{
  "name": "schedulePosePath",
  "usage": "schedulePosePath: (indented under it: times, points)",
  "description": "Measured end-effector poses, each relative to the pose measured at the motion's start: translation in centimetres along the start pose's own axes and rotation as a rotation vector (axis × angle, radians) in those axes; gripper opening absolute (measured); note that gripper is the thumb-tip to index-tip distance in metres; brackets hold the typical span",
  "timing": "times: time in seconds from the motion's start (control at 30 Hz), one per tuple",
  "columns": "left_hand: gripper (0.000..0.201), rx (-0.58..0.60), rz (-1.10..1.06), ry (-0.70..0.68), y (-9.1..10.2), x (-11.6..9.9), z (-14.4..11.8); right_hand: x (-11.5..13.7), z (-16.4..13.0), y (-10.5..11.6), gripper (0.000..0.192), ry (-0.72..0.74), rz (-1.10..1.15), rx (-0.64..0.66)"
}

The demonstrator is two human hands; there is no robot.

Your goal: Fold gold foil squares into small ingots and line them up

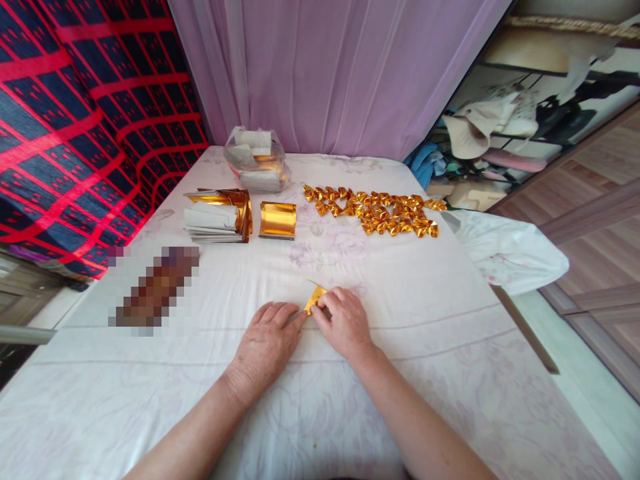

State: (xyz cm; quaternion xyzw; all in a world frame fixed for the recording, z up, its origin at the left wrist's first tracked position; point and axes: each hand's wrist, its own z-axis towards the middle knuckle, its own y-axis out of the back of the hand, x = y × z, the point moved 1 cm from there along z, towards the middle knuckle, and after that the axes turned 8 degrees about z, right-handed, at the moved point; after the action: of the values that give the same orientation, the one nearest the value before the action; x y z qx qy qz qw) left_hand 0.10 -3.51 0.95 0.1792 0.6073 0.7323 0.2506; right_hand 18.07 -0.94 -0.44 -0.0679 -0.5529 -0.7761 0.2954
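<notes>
Gold foil [317, 294] in grip of right hand [347, 323], left hand [270, 337] loose against it; sheets [260, 181] inside clear bag [279, 151]

Left hand [267, 339]: spread, palm down, left of the gold paper [315, 299]
Right hand [347, 321]: curled, pinching its right side
Arms [190, 423]: 2, bare

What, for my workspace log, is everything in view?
Tablecloth: 1, whitish, foreground
Foil piece: 1, gold, centre
Folded pieces: many, gold, tablecloth's far right
Sheet stack: 1, grey-white and gold, left
Curled foil: 1 lot, gold, right of stack
Plastic bag: 1, clear, behind stack
Pixelated patch: 1, reddish-brown, unreadable, left
Curtain: 1, purple, behind
Checked cloth: 1, red-navy, left
Bag-like bundle: 1, white, right
Shelf items: several, mixed, right
Wooden panels: several, brown, right
Forearms: 2, bare, foreground
Left hand: 1, bare, touching foil piece
Right hand: 1, bare, pinching foil piece
</notes>
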Motion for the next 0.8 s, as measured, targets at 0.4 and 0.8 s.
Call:
schedulePosePath:
  times: [0.4,0.8]
  points:
    - [0.034,-0.002,0.005,0.011,0.01,-0.06,0.03,0.01,0.04,-0.02,0.015,-0.007,0.005,0.004]
    - [0.034,0.009,-0.005,0.016,-0.06,-0.08,0.05,-0.05,-0.02,-0.12,0.015,-0.012,-0.001,0.01]
